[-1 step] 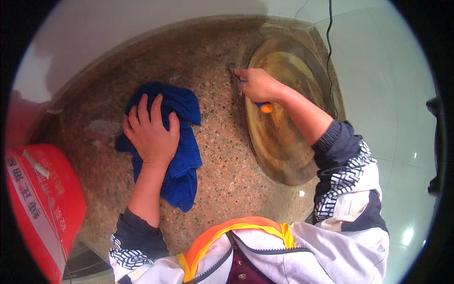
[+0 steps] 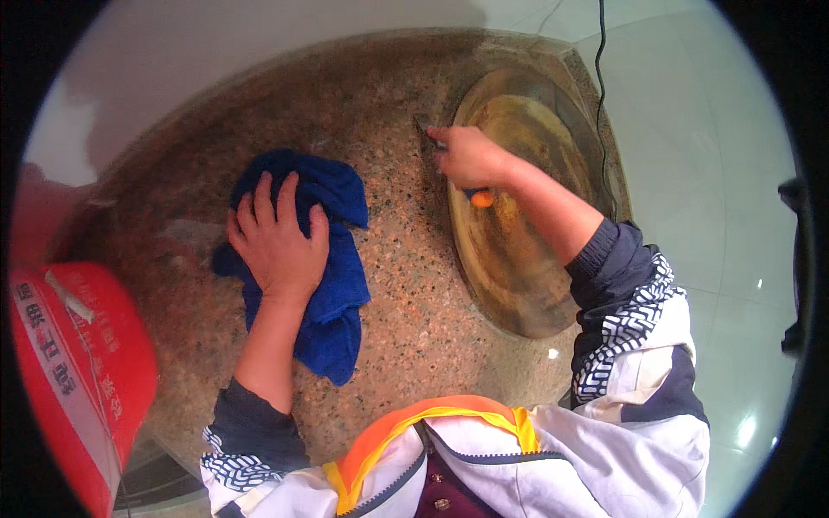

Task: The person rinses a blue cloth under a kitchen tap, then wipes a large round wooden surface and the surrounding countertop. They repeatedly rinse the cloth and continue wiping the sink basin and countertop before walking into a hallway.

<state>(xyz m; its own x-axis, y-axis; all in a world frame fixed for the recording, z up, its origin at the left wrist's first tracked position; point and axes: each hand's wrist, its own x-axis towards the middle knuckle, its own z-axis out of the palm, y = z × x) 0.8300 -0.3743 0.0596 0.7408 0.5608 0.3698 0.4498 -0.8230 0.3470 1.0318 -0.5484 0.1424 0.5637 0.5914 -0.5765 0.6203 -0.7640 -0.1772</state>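
A crumpled blue cloth (image 2: pixel 332 268) lies on the speckled brown stone counter (image 2: pixel 406 285). My left hand (image 2: pixel 278 242) rests flat on it, fingers spread, pressing down without gripping. Further right, my right hand (image 2: pixel 475 157) is closed around a hand tool with a blue and orange handle (image 2: pixel 482 198). Its thin dark blade points up and left and meets the stone just left of an oval basin (image 2: pixel 466 259); the fist hides the tool's middle, so I cannot tell its exact kind. The basin is shallow, with yellow-brown stains, and lies partly under my right forearm.
At the lower left stands a red, printed container-like object (image 2: pixel 129 354) with a thin cord across it. A black cable (image 2: pixel 602 86) runs down along the counter's right end. Pale tiled floor (image 2: pixel 725 259) lies beyond, and a pale wall (image 2: pixel 216 52) borders the far side.
The orange end of the tool's handle has shifted very slightly to the left with my right hand. My left hand and the cloth look almost unmoved.
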